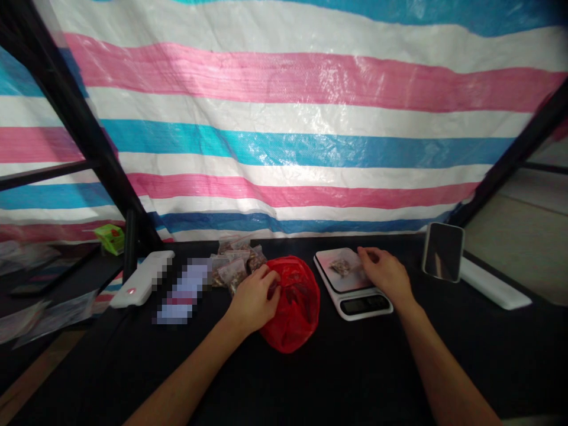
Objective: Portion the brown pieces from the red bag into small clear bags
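My left hand (254, 297) rests on the rim of a red plastic bag (295, 310) on the black table, fingers curled at its opening. My right hand (385, 273) lies over the right side of a white kitchen scale (355, 305), fingers bent at a small clear packet of brownish bits (341, 266) that sits on the scale's plate. Several filled small clear packets (235, 263) are piled just beyond my left hand.
A white flat device (142, 278) and a blurred-out item (184, 290) lie at the left. A phone (442, 251) stands propped at the right beside a white bar (494, 287). A green box (110, 238) sits far left. A striped tarp (284, 130) hangs behind.
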Action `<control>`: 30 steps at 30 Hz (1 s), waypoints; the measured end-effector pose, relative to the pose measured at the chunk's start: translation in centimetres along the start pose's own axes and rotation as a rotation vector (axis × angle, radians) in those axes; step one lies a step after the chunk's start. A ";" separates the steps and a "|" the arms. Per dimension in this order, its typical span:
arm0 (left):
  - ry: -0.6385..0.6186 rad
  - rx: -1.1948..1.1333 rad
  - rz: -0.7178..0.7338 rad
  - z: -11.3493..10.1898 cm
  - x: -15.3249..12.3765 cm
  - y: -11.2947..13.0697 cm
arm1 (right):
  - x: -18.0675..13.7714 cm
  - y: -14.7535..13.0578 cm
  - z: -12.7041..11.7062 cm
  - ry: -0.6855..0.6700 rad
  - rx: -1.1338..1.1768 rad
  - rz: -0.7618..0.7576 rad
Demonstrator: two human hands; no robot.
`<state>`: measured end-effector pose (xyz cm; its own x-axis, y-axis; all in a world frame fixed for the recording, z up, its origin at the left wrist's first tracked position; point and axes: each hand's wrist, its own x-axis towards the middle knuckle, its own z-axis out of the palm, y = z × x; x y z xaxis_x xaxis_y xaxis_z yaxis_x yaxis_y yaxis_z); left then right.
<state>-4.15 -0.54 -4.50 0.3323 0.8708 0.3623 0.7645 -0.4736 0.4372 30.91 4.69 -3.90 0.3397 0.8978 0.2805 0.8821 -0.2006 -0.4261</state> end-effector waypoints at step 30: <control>0.204 0.317 -0.047 -1.0 0.8 -1.9 | 0.6 1.1 0.7 -0.037 0.092 -0.025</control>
<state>-5.93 0.96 -4.22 0.2004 0.8314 0.5183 0.9200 -0.3415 0.1921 31.88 5.29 -4.84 0.3043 0.9163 0.2604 0.8558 -0.1429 -0.4972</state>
